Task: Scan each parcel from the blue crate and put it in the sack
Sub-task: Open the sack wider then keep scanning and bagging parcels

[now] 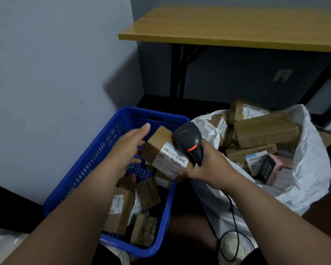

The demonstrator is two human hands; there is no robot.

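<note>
two hands over blue crate (80,169); left hand (126,148) wide; right hand (208,165) grips scanner (189,140); wooden table (237,29) behind

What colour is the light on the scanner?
Red-orange, a lit strip on the scanner neck, seen in the head view.

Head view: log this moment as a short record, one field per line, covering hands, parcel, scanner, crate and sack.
left hand: left hand open, fingers straight, at the far-left side of the parcel
right hand: right hand grips the scanner handle, fingertips also against the parcel's near end
parcel: brown box with a white barcode label, held above the crate
scanner: black scanner, red light on, head over the label
crate: blue crate, several parcels remain inside
sack: white sack, right of the crate, open, already holds many parcels
</note>
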